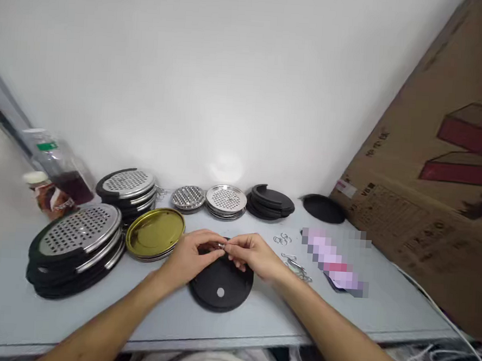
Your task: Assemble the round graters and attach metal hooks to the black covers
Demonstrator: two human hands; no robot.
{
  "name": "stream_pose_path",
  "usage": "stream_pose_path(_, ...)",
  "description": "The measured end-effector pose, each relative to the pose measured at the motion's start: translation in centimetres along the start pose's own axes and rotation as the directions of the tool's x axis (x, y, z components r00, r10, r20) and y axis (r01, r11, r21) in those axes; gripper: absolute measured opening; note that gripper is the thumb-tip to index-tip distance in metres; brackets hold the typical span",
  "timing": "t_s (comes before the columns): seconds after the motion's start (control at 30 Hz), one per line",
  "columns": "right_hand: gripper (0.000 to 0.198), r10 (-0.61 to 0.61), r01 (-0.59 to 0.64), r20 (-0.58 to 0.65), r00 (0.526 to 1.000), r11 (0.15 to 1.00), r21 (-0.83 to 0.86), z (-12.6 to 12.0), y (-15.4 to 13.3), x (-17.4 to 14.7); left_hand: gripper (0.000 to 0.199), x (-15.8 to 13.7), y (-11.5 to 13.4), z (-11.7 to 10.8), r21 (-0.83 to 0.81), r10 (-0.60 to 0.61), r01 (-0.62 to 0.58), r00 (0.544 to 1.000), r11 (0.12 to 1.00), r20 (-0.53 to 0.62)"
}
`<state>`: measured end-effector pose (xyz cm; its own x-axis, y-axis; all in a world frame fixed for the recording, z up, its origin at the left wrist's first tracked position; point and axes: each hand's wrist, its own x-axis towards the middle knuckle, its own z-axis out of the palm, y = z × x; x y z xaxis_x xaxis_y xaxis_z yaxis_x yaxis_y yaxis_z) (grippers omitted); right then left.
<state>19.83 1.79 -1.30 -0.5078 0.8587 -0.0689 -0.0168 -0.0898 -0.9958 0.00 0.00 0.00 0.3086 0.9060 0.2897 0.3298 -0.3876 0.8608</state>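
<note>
The 2 hands, left [195,255] and right [257,256], meet at the far edge of the black disc [231,284], fingertips pinched on 1 small metal piece [221,246], too small to make out fully. Good practice here would be steadying with the left, working gently with the right, and staying low over the disc to catch slips. Metal rings [282,239] and wire clips [298,267] lie right of the disc on the tabletop [167,320].

Left hand [196,252] and right hand [257,256], forearms [131,303] look bare, fingertips [217,254] unclear.
</note>
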Motion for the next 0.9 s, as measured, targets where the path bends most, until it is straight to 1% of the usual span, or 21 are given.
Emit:
stream_pose_path(0.1,0.03,0.026,-0.026,-0.002,1.0,0.999,0.026,0.02,-0.15,0.13,0.018,0.03,-0.16,0.07,-0.03,-0.015,0.015,1.0,0.999,0.013)
stream_pose_path(0.2,0.031,0.037,-0.037,0.001,0.999,0.998,0.058,0.07,-0.33,0.13,0.018,0.03,-0.15,-0.05,-0.005,0.002,-0.002,1.0,1.0,0.006)
stream_pose_path(0.3,0.032,0.018,-0.018,0.004,1.0,0.996,0.083,0.11,-0.47,0.09,0.019,0.02,-0.01,-0.32,0.041,0.035,-0.035,0.999,0.999,0.001)
stream_pose_path(0.47,0.032,-0.002,0.003,-0.008,1.0,0.993,0.116,0.15,-0.42,0.11,0.02,0.02,0.05,-0.55,0.045,0.067,-0.067,0.998,0.997,0.004)
stream_pose_path(0.7,0.031,-0.025,0.027,-0.023,0.999,0.994,0.104,0.26,-0.45,0.04,0.021,0.12,-0.28,-0.45,0.04,0.084,-0.085,0.996,0.996,0.006)
stream_pose_path(0.9,0.032,-0.03,0.034,-0.045,0.999,0.996,0.082,0.51,-0.34,0.04,0.021,0.18,-0.24,-0.53,0.095,0.121,-0.121,0.993,0.988,0.006)
